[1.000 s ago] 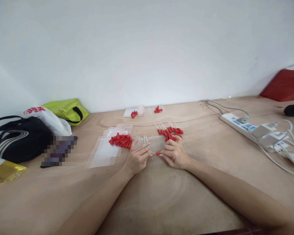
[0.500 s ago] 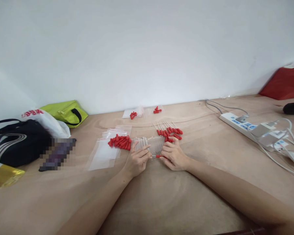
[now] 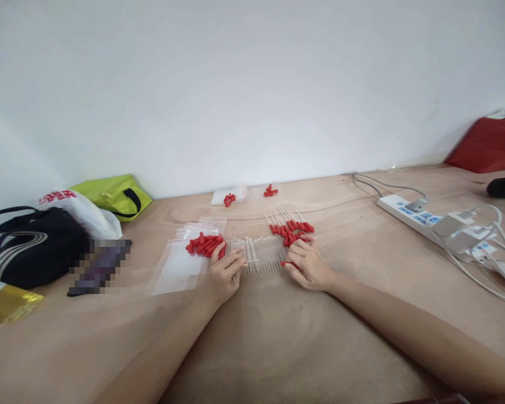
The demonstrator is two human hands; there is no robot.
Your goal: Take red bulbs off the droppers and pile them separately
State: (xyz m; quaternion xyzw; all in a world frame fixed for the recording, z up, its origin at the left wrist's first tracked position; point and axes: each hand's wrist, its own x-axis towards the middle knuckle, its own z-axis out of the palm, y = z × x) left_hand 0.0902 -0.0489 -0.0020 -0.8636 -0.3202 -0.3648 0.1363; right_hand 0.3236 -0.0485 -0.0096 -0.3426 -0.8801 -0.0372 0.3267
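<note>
My left hand (image 3: 224, 275) is closed on a thin glass dropper tube (image 3: 253, 261), whose tip points right from the fingertips. In my right hand (image 3: 310, 268) a red rubber bulb (image 3: 287, 264) is pinched, its end showing towards the left. The tube and this bulb are apart. Below and between the hands lies a row of clear glass tubes (image 3: 266, 251), side by side. Beside my left fingers is a heap of loose red rubber bulbs (image 3: 204, 243). Droppers with red bulbs fitted (image 3: 292, 226) lie just beyond my right hand.
Clear zip bags (image 3: 179, 268) lie under the bulb heap. Two small groups of red bulbs (image 3: 270, 191) rest on bags near the wall. At right is a power strip (image 3: 408, 212) with plugs and cables. A black bag (image 3: 37, 247) and a yellow-green bag (image 3: 113, 193) stand left.
The hands have drawn apart: my left hand moved left with the tube, my right hand slightly right with the bulb. Before, tube and bulb were close together, apparently touching.
</note>
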